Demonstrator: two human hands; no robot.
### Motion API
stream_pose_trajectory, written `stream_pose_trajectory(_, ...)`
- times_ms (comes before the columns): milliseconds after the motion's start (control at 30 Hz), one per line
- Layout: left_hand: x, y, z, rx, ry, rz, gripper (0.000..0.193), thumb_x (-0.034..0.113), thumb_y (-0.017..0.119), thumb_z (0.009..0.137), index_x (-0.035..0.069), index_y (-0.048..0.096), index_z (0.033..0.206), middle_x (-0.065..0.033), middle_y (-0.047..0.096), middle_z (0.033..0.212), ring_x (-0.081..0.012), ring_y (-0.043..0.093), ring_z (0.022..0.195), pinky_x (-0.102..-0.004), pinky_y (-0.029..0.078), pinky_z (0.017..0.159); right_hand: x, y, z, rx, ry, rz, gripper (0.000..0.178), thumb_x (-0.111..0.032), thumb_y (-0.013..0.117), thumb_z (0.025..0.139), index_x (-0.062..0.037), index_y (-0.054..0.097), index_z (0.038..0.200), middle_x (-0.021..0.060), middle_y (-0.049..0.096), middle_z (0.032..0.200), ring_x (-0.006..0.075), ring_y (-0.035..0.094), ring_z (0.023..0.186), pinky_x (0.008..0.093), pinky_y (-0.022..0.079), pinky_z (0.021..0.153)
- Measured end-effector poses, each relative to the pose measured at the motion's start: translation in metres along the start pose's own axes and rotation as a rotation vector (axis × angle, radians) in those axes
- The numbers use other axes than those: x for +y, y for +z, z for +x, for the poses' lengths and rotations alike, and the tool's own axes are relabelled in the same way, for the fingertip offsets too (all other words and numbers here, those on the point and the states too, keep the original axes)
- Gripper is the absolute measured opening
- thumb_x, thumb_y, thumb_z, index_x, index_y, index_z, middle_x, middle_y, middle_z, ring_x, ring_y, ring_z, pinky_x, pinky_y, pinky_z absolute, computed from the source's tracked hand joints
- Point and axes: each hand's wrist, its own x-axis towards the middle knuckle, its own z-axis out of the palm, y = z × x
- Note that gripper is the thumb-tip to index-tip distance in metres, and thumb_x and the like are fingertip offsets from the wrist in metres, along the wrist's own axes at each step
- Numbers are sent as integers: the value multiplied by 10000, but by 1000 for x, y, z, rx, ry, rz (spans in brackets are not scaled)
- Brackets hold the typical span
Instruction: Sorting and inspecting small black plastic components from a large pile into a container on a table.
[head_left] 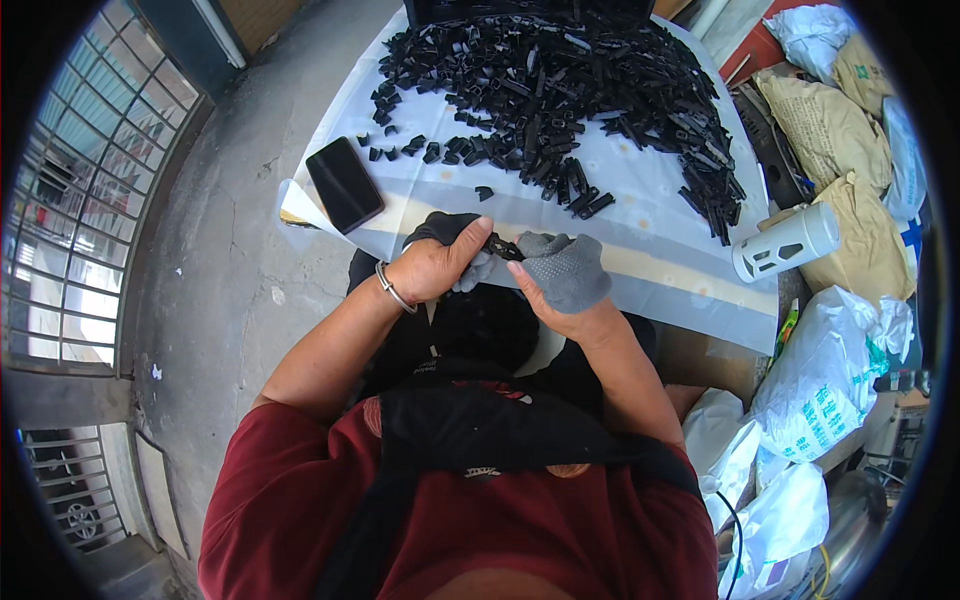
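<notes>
My left hand [440, 258] and my right hand [566, 274] meet just over the near edge of the table. Both wear grey-and-black work gloves that leave the thumbs bare. A small black plastic piece [503, 247] is pinched between them, with the fingers of each hand closed on it. Its exact shape is partly hidden by the gloves. Beyond my hands, a wide heap of black plastic pieces [540, 85] covers the far part of the table; some are long clips, others short and curved. One short curved piece [484, 193] lies apart, close to my left hand.
A black phone [345, 185] lies at the table's left edge. On the right edge sits a white cylindrical container [787, 243] with cut-out sides. The table has a pale plastic cover [690, 275]. Stuffed sacks [825, 375] crowd the right side; a barred window [85, 190] is at left.
</notes>
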Motion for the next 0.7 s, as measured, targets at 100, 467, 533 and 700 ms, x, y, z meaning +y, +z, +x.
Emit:
stream_pose_trajectory(100,0,7,1,36,151,63,389,313,380,924,-13,561,813,-136,556,644,-214,515,568,-328,426,570,-7,2,-2,-19,-16,-142,157,-189,633,753,-43,623,813,85,610,770,282,565,675,357,433,640)
stream_pose_trajectory(467,-3,5,-8,35,-18,-174,423,329,347,935,-12,557,798,-110,544,614,-212,487,537,-310,421,562,-13,-11,1,33,-16,-80,170,-182,645,742,-39,612,829,84,590,745,282,528,644,363,398,611)
stream_pose_trajectory(533,1,4,-10,36,48,-96,417,327,358,933,-13,556,795,-110,540,614,-213,483,540,-311,420,561,-11,-9,-3,17,-31,-97,176,-191,641,746,-40,610,831,86,590,745,281,529,641,363,397,608)
stream_pose_trajectory(700,2,2,-8,-77,-74,-40,386,294,367,929,-15,547,787,-162,547,647,-289,518,592,-361,418,576,-15,-6,-3,-42,-10,-157,195,-216,634,746,-46,610,837,94,591,747,287,532,638,370,398,600)
